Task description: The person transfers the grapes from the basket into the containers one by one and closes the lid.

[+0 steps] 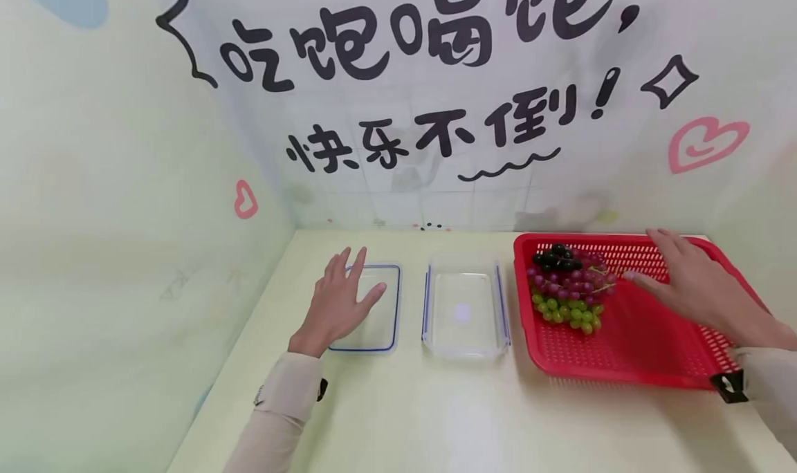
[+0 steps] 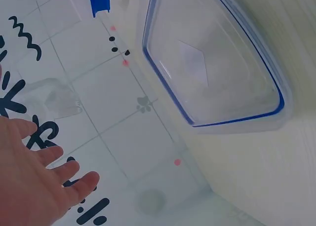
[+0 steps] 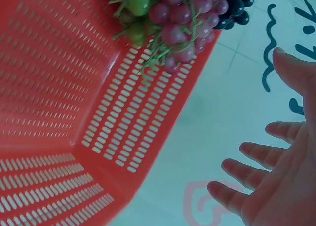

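Note:
My left hand [image 1: 339,301] hovers over a clear lid with a blue seal [image 1: 380,314], its fingers spread and holding nothing. In the left wrist view the lid [image 2: 217,63] lies flat on the table. Over the right part of a red plastic basket [image 1: 629,341] is my right hand [image 1: 697,286], fingers extended and thumb apart. Bunches of black grapes [image 1: 557,258], purple-red grapes [image 1: 575,284] and green grapes [image 1: 569,312] sit together on the basket's left side. The right wrist view shows the purple-red grapes [image 3: 175,31] with green stems, away from the fingers.
Between the lid and the basket stands a clear rectangular container [image 1: 465,314] with blue-edged sides. The pale table [image 1: 436,418] meets a white wall [image 1: 398,203] at the back, printed with black lettering and pink hearts. Another wall panel [image 1: 124,286] closes off the left.

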`<state>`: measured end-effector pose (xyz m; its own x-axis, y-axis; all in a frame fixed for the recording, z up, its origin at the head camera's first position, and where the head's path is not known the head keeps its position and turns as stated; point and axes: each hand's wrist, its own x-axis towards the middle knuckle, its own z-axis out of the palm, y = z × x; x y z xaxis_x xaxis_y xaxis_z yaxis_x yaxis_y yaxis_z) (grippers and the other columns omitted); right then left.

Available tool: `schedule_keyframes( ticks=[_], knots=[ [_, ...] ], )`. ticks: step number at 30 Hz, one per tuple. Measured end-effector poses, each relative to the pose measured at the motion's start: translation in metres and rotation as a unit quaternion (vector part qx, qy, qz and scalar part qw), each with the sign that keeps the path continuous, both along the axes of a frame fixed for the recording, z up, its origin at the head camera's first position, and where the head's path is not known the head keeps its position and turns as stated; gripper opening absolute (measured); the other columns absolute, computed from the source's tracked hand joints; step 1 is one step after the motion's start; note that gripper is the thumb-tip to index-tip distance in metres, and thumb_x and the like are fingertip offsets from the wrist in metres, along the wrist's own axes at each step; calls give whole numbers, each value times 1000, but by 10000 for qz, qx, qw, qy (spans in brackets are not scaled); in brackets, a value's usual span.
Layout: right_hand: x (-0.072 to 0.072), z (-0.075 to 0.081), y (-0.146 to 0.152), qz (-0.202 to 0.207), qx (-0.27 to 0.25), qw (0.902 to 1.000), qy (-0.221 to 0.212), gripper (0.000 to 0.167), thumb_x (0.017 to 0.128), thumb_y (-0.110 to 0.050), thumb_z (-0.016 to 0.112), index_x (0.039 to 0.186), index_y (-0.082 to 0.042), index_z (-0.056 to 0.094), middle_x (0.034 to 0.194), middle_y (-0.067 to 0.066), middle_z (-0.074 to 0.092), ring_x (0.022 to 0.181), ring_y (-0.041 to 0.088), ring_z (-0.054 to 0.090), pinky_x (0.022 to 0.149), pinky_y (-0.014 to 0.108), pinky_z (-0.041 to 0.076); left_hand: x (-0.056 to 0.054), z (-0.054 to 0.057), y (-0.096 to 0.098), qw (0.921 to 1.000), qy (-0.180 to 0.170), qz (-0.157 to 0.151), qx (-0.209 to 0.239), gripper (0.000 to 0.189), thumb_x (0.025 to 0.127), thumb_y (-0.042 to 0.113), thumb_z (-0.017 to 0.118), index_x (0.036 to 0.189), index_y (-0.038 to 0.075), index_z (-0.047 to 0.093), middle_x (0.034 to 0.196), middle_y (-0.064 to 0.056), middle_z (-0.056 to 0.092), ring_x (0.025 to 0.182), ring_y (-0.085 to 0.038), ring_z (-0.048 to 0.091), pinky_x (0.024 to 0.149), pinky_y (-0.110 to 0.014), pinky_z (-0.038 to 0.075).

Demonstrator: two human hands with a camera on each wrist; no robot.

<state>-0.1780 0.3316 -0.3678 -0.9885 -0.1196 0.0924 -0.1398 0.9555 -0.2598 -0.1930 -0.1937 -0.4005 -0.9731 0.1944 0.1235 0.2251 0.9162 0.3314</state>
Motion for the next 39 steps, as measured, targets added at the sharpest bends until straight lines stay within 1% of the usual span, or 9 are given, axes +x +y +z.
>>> schedule_keyframes(
  ticks=[3,7,13,16,21,25,28,34,39],
  knots=[
    [-4,6,1,-32,-106,9999,61,109,79,-30,82,153,11,13,146,41,24,127,59,29,84,74,43,-9,5,12,9996,-11,-21,297,77,101,55,43,161,17,14,164,-18,16,149,-39,16,111,-69,27],
    [-9,13,3,-108,-282,9995,-51,108,82,-35,80,153,9,13,146,41,24,128,59,28,86,74,41,-15,8,26,9977,-221,-85,642,74,103,51,42,161,18,11,164,-16,16,149,-38,19,111,-69,25],
    [-11,19,0,0,-684,9969,-383,103,84,-42,77,154,5,17,149,37,26,131,58,27,90,75,40,-18,3,38,9894,-627,-284,1282,71,104,47,43,161,21,10,163,-16,21,147,-38,27,114,-63,28],
    [-16,21,-6,93,-815,9957,-428,101,85,-45,76,154,4,22,149,36,28,132,57,29,91,74,40,-18,-3,42,9824,-822,-336,1644,67,104,45,44,161,23,14,162,-13,24,148,-35,27,116,-59,28],
    [-27,24,-22,237,-1022,9923,-655,97,85,-45,76,153,2,26,149,33,30,133,54,30,94,72,42,-13,-20,47,9690,-1051,-343,2211,64,105,43,44,160,22,18,162,-12,27,145,-36,32,115,-58,30],
    [-37,26,-36,477,-1221,9885,-748,88,86,-38,76,152,1,31,148,29,36,134,51,33,95,68,45,-4,-34,54,9559,-1148,-331,2684,64,106,38,45,160,16,18,158,-18,32,138,-40,41,108,-58,39],
    [-44,26,-45,683,-1295,9862,-775,78,89,-32,74,149,1,37,145,28,43,132,49,39,96,66,46,3,-44,60,9486,-1179,-316,2919,64,106,34,47,159,12,20,155,-23,34,136,-42,43,107,-59,40],
    [-50,17,-53,856,-1312,9851,-704,62,92,-23,71,144,1,47,140,27,51,129,46,46,99,64,44,6,-59,71,9457,-1195,-380,2999,59,106,32,47,156,8,29,149,-27,40,129,-44,49,105,-60,41],
    [-52,8,-55,903,-1406,9832,-734,61,90,-21,74,142,-2,49,138,26,52,127,46,48,96,62,48,3,-63,76,9448,-1203,-348,3029,58,106,32,47,155,8,31,147,-28,41,125,-42,54,101,-58,45]
  ],
)
